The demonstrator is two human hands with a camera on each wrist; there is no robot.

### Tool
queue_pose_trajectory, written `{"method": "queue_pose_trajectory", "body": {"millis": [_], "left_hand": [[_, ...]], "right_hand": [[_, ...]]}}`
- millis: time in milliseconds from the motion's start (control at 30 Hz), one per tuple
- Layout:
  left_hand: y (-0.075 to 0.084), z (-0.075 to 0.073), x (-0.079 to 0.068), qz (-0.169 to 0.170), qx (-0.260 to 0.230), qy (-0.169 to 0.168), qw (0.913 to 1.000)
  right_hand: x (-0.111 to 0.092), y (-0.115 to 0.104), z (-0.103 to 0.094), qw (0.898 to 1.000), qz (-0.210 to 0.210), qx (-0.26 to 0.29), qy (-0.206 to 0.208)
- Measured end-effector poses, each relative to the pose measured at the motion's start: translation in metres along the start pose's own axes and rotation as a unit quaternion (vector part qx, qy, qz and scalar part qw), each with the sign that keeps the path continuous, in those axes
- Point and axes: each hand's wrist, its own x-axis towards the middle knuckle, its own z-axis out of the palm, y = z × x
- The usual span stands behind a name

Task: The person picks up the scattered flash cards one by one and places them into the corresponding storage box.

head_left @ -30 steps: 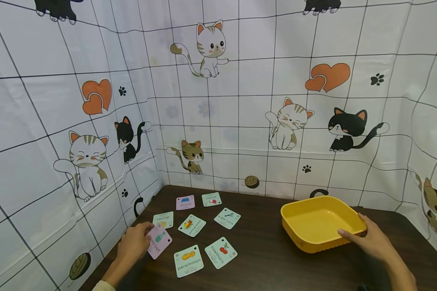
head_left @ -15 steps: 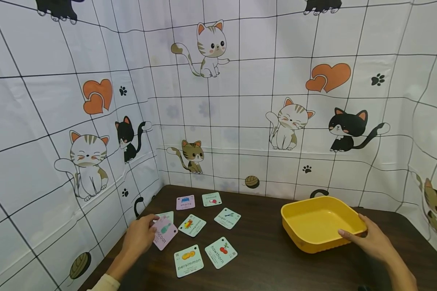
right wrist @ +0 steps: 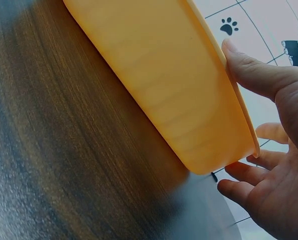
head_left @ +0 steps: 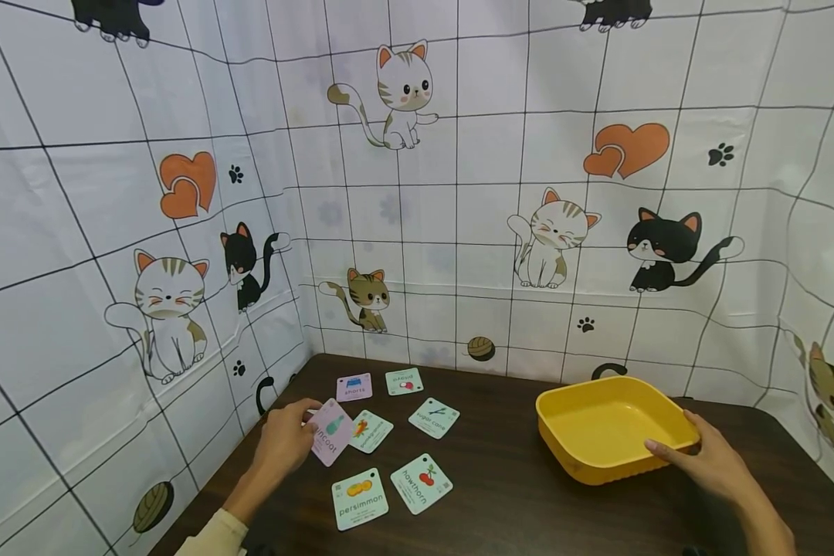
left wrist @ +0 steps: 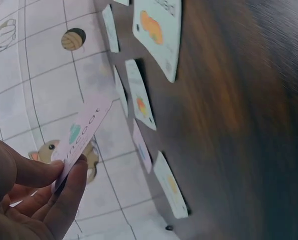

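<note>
My left hand (head_left: pixel 285 442) pinches a lilac card (head_left: pixel 330 434) between thumb and fingers, above the table. The letters "incoat" and a green picture show on it in the left wrist view; its edge is under the fingertips. From the head view it partly covers a fruit card (head_left: pixel 371 434). A card with a yellow picture (left wrist: pixel 170 184) lies below, hidden in the head view. My right hand (head_left: pixel 721 462) holds the near right corner of a yellow plastic tray (head_left: pixel 577 461), thumb at the rim (right wrist: pixel 237 85) and fingers around the end. The tray's visible inside is bare.
Other cards lie face up: persimmon (head_left: pixel 360 500), hawthorn (head_left: pixel 422 483), sugar cane (head_left: pixel 434 418), shorts (head_left: pixel 354 387) and one with a red picture (head_left: pixel 404 381). A cat-printed sheet (head_left: pixel 452 232) stands behind the dark table (head_left: pixel 489 494) and along its sides.
My left hand has carried the lilac card up and right, away from its earlier place, passing over the durian card. The right hand and the tray have stayed put.
</note>
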Motion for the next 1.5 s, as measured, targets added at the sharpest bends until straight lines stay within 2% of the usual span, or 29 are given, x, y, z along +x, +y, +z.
{"method": "queue_pose_trajectory", "body": {"millis": [400, 733, 1100, 1500], "left_hand": [[0.029, 0.011, 0.014, 0.027, -0.012, 0.004, 0.9995], [0.050, 0.020, 0.024, 0.043, -0.030, 0.005, 0.9986], [0.066, 0.024, 0.028, 0.051, -0.044, 0.006, 0.9977], [0.083, 0.041, 0.035, 0.072, -0.066, 0.004, 0.9952]], "right_hand": [[0.001, 0.005, 0.002, 1.000, -0.006, 0.003, 0.007], [0.000, 0.006, 0.001, 1.000, -0.016, -0.016, 0.018], [-0.003, 0.008, 0.000, 1.000, -0.021, -0.014, 0.007], [-0.004, 0.006, -0.001, 1.000, -0.026, -0.002, 0.006]]}}
